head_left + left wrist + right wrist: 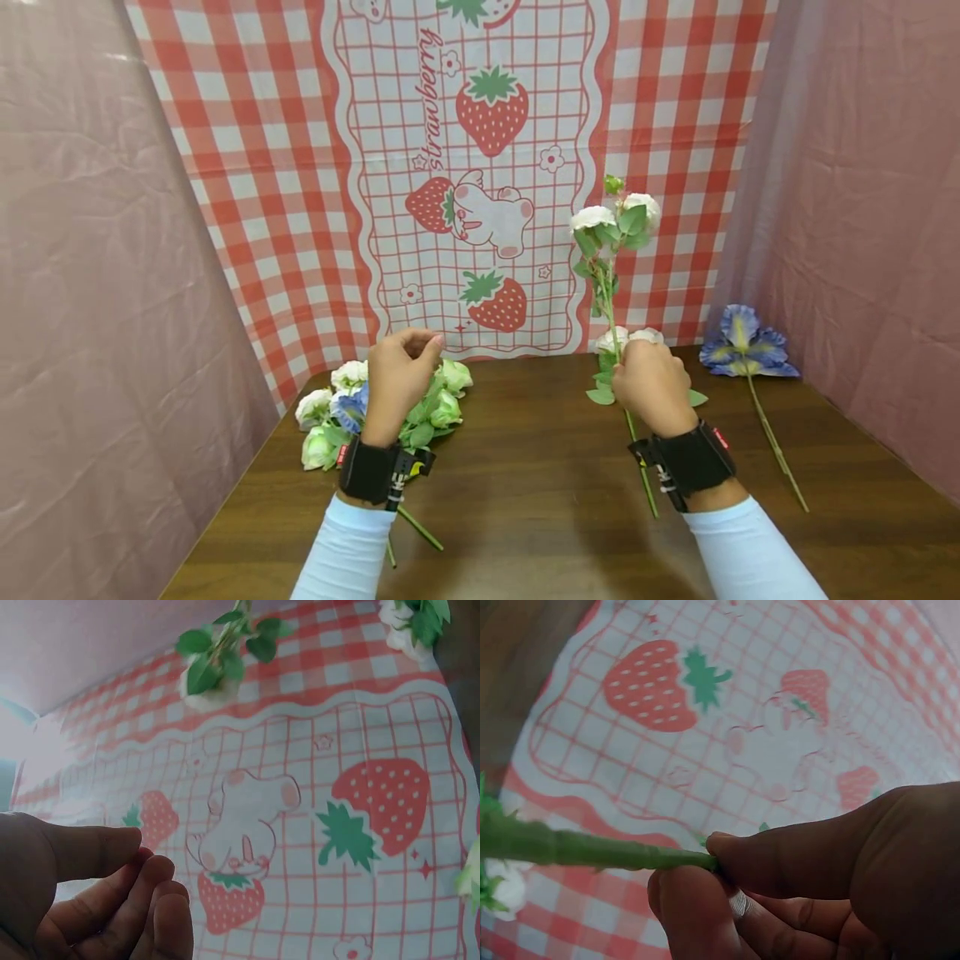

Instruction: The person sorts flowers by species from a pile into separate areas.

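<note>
My right hand [654,382] pinches the green stem of a white artificial flower [594,218] between thumb and fingers. That flower stands upright above the table, its blooms and leaves high and its stem running down below the hand. In the right wrist view the stem [592,849] passes between the thumb and a finger. My left hand [405,371] is raised over a pile of flowers, fingers curled and thumb meeting the index finger. Nothing shows in its grip in the left wrist view. Behind the right hand lies another white flower [611,340], partly hidden.
On the left of the wooden table [525,492], white and green roses [446,408] lie piled with a blue flower [349,410], partly behind the left hand. A blue iris [742,346] lies at the right. A strawberry-print cloth [491,125] hangs at the back, with pink curtains on both sides.
</note>
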{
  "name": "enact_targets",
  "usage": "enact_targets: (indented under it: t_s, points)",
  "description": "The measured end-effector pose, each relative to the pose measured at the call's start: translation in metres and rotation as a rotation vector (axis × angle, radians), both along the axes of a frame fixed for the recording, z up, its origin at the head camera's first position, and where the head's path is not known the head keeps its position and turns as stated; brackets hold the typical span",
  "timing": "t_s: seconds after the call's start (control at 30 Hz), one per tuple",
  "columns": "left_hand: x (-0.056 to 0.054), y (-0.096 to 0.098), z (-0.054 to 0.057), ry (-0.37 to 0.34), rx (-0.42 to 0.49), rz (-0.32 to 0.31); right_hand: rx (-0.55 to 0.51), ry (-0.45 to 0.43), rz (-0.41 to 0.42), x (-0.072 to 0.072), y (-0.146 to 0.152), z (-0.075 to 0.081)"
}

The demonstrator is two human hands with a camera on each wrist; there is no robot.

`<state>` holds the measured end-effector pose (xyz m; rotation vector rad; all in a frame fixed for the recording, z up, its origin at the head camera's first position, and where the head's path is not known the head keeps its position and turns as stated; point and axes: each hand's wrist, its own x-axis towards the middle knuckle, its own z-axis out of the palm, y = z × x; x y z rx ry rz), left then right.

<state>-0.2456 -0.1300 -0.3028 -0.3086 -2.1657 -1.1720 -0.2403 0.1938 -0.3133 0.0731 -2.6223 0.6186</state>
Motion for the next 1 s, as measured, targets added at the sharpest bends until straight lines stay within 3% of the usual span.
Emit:
enact_targets:
  t_s: [0.27,0.4,0.47,0.63,0.7,1.0]
  points:
    - [-0.008,-0.013,-0.004,-0.067,-0.03,0.061,-0.01,-0.19,-0.034,-0.015,0.014,-0.009]
    - [-0.01,-0.021,-0.006,-0.111,-0.073,0.062,-0.002,-0.261,-0.042,-0.022,0.019,-0.015]
    - [-0.012,-0.025,-0.006,-0.165,-0.121,0.063,0.004,-0.278,-0.046,-0.025,0.022,-0.019]
    - [-0.015,-0.035,-0.009,-0.377,-0.257,0.073,0.016,-0.297,-0.056,-0.034,0.028,-0.03]
    - [-0.017,-0.038,-0.011,-0.431,-0.304,0.095,0.016,-0.31,-0.057,-0.037,0.031,-0.035]
    - [-0.025,-0.061,-0.025,-0.53,-0.455,0.276,-0.003,-0.436,-0.068,-0.046,0.036,-0.05]
